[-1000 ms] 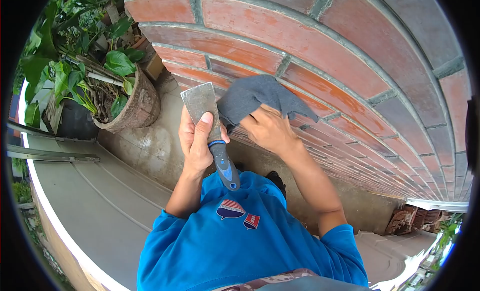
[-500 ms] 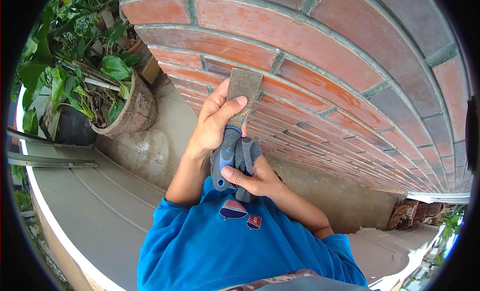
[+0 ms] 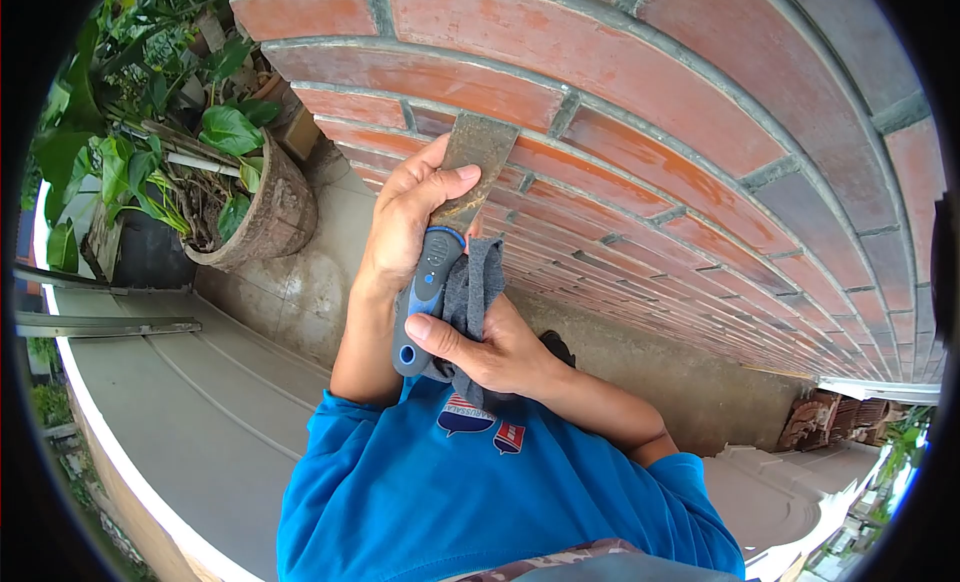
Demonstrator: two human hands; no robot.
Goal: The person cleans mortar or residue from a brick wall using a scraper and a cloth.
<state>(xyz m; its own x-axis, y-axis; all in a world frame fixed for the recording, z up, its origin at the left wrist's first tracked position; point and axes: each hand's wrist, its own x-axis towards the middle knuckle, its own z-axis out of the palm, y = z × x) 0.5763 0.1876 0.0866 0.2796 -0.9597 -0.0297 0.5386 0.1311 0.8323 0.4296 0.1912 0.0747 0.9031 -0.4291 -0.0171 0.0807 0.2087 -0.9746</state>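
A scraper with a broad, dirt-marked metal blade (image 3: 474, 172) and a grey-and-blue handle (image 3: 432, 282) is tilted in front of my chest. My left hand (image 3: 408, 207) is closed on the blade near the handle, its thumb lying across the metal. Lower down, my right hand (image 3: 495, 347) grips the handle's end with its thumb on top. A dark grey cloth (image 3: 474, 287) is bunched between that palm and the handle. The fingers under the cloth are hidden.
A brick wall (image 3: 640, 172) with grey joints rises ahead, close beyond the blade. A large pot (image 3: 270, 217) with leafy plants stands at the left. Concrete floor (image 3: 660, 382) runs along the wall's foot, and stacked brown pieces (image 3: 810, 422) lie at the far right.
Both hands and the scraper have shifted slightly left. The handle is more tilted, and more of the cloth shows beside it.
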